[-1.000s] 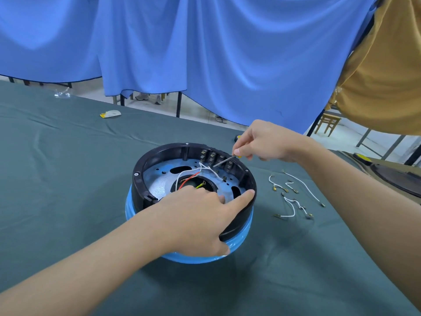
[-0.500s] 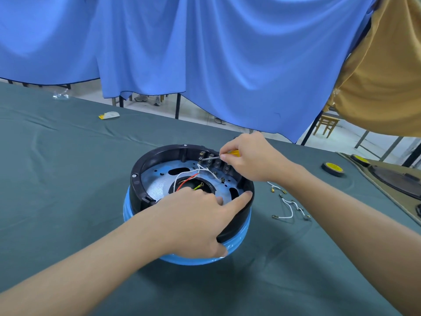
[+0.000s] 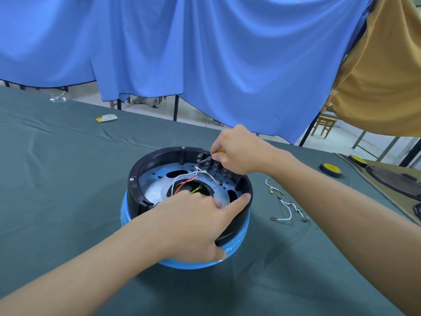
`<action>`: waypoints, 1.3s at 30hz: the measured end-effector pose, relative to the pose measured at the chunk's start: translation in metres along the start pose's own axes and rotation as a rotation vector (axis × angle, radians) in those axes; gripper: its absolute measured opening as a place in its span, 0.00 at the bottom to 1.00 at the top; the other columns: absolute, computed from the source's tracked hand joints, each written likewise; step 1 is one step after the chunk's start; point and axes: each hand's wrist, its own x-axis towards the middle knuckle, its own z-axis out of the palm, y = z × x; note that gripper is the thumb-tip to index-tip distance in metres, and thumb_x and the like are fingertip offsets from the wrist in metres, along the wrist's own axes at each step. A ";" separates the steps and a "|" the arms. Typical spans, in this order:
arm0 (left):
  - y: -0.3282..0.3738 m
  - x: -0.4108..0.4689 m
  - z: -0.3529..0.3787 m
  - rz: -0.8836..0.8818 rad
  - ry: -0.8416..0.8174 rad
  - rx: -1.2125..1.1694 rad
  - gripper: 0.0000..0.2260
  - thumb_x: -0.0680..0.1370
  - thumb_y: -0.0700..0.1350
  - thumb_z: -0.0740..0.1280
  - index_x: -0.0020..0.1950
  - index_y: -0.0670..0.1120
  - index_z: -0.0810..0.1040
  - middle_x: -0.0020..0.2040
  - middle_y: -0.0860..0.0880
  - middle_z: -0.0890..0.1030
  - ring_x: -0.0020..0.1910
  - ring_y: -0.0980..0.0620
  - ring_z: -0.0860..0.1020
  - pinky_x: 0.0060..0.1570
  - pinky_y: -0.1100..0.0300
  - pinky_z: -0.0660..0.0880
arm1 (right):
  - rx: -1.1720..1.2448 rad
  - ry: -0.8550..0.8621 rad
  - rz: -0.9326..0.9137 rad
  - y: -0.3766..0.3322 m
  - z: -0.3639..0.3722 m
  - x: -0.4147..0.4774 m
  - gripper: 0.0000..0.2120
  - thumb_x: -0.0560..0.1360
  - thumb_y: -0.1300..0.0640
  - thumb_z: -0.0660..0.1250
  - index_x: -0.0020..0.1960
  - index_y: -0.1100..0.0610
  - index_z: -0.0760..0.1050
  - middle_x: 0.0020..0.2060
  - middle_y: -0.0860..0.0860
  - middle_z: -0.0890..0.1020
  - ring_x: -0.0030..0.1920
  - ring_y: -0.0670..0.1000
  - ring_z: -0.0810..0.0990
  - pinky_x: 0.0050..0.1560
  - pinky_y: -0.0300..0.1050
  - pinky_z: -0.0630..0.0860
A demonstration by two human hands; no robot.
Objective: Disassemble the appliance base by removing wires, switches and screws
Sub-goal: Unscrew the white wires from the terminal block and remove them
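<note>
While our left grip [image 3: 193, 224] clamps the rim of the stiff appliance base [image 3: 136, 179], centre frame on the table [image 3: 68, 190], our right grip [image 3: 237, 153] pinches a screwdriver [image 3: 206, 158] at the far-wall switches [image 3: 216, 166]; the limp wires [image 3: 189, 176] seem best pulled by their terminals.

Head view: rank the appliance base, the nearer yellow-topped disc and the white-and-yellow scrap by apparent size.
1. appliance base, by far largest.
2-3. nearer yellow-topped disc and white-and-yellow scrap look alike; both lie farther off, so unranked.
</note>
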 end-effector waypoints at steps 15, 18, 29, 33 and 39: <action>-0.001 0.000 -0.001 0.005 -0.033 -0.021 0.40 0.76 0.62 0.60 0.75 0.57 0.33 0.66 0.46 0.73 0.56 0.40 0.75 0.55 0.48 0.73 | 0.352 -0.204 0.163 0.022 -0.024 0.021 0.08 0.76 0.58 0.66 0.40 0.50 0.80 0.34 0.52 0.80 0.30 0.56 0.71 0.31 0.41 0.66; -0.002 0.000 -0.002 0.010 -0.035 -0.013 0.41 0.76 0.62 0.59 0.75 0.57 0.32 0.66 0.46 0.72 0.56 0.40 0.75 0.55 0.47 0.73 | 0.474 -0.235 0.234 0.028 -0.023 0.023 0.06 0.76 0.59 0.67 0.43 0.55 0.82 0.31 0.52 0.76 0.26 0.52 0.63 0.27 0.38 0.59; -0.002 0.000 -0.001 0.020 -0.023 -0.013 0.41 0.76 0.63 0.59 0.75 0.57 0.32 0.68 0.46 0.71 0.58 0.41 0.75 0.55 0.48 0.73 | 0.792 -0.324 0.357 0.047 -0.013 0.029 0.06 0.77 0.64 0.67 0.44 0.62 0.82 0.29 0.54 0.71 0.22 0.48 0.59 0.28 0.41 0.52; 0.000 0.000 -0.001 0.019 -0.010 -0.020 0.41 0.76 0.63 0.59 0.75 0.56 0.32 0.65 0.46 0.72 0.57 0.41 0.75 0.55 0.48 0.73 | 0.723 -0.264 0.295 0.047 -0.009 0.026 0.07 0.76 0.62 0.67 0.43 0.59 0.83 0.29 0.53 0.73 0.26 0.51 0.60 0.27 0.41 0.56; -0.001 0.001 0.000 0.024 0.011 -0.019 0.41 0.76 0.63 0.59 0.75 0.56 0.33 0.63 0.47 0.73 0.55 0.41 0.75 0.53 0.48 0.74 | 0.364 -0.073 0.099 0.041 -0.005 0.015 0.07 0.76 0.54 0.67 0.44 0.48 0.84 0.24 0.36 0.78 0.29 0.35 0.75 0.27 0.26 0.65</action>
